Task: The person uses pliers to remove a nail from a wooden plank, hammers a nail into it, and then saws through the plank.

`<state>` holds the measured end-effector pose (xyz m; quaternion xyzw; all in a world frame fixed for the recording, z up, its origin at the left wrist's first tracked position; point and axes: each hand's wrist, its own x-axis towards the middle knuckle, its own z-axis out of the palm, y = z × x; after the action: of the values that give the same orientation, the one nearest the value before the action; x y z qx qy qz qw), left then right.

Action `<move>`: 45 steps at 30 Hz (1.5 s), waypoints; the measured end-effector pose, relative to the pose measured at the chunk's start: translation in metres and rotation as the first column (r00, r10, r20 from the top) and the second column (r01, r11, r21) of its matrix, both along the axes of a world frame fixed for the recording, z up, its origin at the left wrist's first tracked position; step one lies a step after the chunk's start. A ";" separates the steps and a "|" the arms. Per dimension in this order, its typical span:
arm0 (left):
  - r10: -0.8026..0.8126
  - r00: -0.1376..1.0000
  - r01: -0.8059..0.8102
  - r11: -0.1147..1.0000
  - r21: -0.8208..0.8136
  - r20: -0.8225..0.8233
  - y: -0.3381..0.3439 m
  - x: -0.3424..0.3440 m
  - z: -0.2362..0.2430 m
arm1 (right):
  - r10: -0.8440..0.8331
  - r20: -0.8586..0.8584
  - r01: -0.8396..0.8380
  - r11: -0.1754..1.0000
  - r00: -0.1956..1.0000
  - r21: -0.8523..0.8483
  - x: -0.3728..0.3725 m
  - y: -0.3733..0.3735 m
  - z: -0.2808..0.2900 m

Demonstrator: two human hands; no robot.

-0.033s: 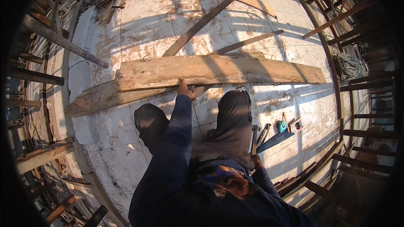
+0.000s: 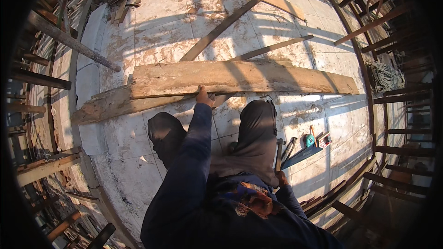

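Nearest, dark blue sleeves and dark trousers, both knees bent over the pale tiled floor (image 2: pixel 138 27). Right hand (image 2: pixel 280 178) low beside the right knee, mostly hidden by the sleeve; fingers closed or apart, cannot tell. Just beside it, a hammer (image 2: pixel 278 154) standing with the head up, handle toward that hand; touching or not, cannot tell. Close to the right of the hammer, a dark flat tool (image 2: pixel 302 155) on the tiles, and a small teal measuring tape (image 2: pixel 310 139) just behind it.

Further ahead, left hand (image 2: pixel 204 97) stretched forward, fingers curled on the near edge of a long wooden plank (image 2: pixel 240 77). Plank lying flat across the floor, from left to right, its left part resting on a second, rougher board (image 2: pixel 108 106) that points down to the left.

Behind the plank, several thin wooden strips (image 2: pixel 230 18) lying slanted on the tiles. Far right, near the rim, a bundle of pale rope (image 2: pixel 385 76). All around the floor, dark timber poles (image 2: pixel 69 41) of a scaffold.
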<state>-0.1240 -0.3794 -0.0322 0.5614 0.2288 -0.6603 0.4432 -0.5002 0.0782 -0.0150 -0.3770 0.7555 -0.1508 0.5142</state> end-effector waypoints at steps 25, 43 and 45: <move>0.187 -0.058 0.798 0.599 -0.067 0.981 -0.026 -0.019 0.142 | -0.043 -0.623 -0.495 0.564 0.781 -0.660 0.083 -0.435 0.128; -0.039 -0.806 0.565 0.250 0.787 0.591 -0.070 0.100 0.077 | -0.211 -0.466 -0.011 0.903 0.859 -0.429 0.025 -0.210 0.018; 0.052 -0.871 0.491 0.131 0.861 0.489 -0.081 0.104 0.066 | -0.152 -0.501 0.012 0.962 0.852 -0.272 0.029 -0.161 0.011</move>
<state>-0.0198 -0.4600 0.0342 0.6433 -0.7621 -0.0266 -0.0690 -0.4716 -0.0828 -0.0038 -0.4346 0.8549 -0.1631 0.2315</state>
